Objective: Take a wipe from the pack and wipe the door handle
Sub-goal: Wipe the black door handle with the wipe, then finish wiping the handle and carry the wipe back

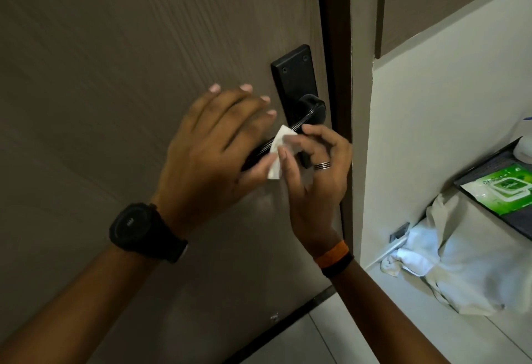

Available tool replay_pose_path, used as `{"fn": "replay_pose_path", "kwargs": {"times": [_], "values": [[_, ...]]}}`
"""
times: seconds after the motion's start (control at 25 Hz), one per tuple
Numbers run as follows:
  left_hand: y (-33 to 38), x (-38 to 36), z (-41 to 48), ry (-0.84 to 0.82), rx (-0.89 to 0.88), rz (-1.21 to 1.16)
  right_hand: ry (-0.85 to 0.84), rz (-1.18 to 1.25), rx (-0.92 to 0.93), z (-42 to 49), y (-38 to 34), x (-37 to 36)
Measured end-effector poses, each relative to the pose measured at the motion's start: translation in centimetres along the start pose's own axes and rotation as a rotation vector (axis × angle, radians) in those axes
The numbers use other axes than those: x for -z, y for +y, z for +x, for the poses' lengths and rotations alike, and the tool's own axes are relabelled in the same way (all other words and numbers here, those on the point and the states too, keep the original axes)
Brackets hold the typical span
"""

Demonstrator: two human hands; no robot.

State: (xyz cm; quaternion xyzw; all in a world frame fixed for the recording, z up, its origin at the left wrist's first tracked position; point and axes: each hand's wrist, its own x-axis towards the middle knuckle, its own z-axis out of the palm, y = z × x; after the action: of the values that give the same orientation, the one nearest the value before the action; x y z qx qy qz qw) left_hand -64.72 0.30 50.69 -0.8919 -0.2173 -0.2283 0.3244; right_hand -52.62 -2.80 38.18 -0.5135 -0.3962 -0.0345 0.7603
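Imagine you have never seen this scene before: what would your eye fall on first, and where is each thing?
The two hands at the centre draw the eye first: the right hand pinches a small white wipe against the black door handle, while the left hand lies over the lever's outer end. Next comes the green wipe pack on a dark tray at the right edge, above some crumpled pale cloth.

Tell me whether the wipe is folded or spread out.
Folded: the wipe shows as a small bunched white pad, pinched by the right hand against the door handle.
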Motion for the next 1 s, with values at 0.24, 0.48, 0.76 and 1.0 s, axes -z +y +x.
{"fn": "replay_pose_path", "kwargs": {"times": [0.24, 0.48, 0.76, 1.0], "values": [[3.2, -1.3, -2.2, 0.059, 0.156, 0.044, -0.114, 0.226, -0.224, 0.5, -1.7, 0.6], [8.1, -2.7, -3.4, 0.137, 0.377, -0.159, -0.226, 0.457, -0.497, 0.2, -1.1, 5.5], [21.2, -8.6, 0.2, 0.193, 0.635, -0.702, -0.185, 0.366, -0.673, 1.7, 5.3, 15.5], [36.6, -19.0, 7.6, -0.013, 1.034, -1.166, -0.183, -0.035, -0.758, 6.3, 18.5, 28.7]]}}
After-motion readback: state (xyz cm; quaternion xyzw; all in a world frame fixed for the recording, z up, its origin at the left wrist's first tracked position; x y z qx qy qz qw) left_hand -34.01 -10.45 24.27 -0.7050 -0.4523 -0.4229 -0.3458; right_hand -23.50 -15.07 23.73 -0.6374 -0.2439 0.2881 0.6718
